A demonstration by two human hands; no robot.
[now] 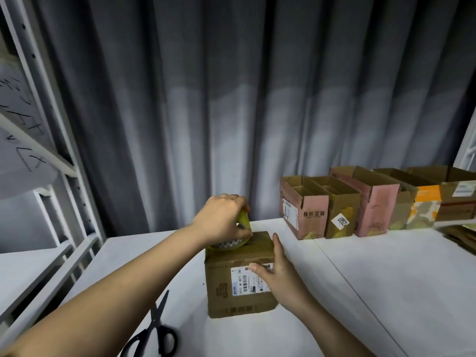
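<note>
While atop box (226, 302), tape roll (229, 244) in grip of left hand (220, 221), right hand (279, 275) flat.

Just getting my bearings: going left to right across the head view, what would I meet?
Metal shelf rack → scissors → labelled cardboard box with the tape roll on it → row of open cartons.

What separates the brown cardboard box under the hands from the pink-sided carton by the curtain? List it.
The brown cardboard box has shut top flaps; the pink-sided carton stands open, dividers showing. The left hand grips a yellowish tape roll on the brown box and the right hand rests against it; nothing touches the carton. Both are cardboard with white labels.
</note>
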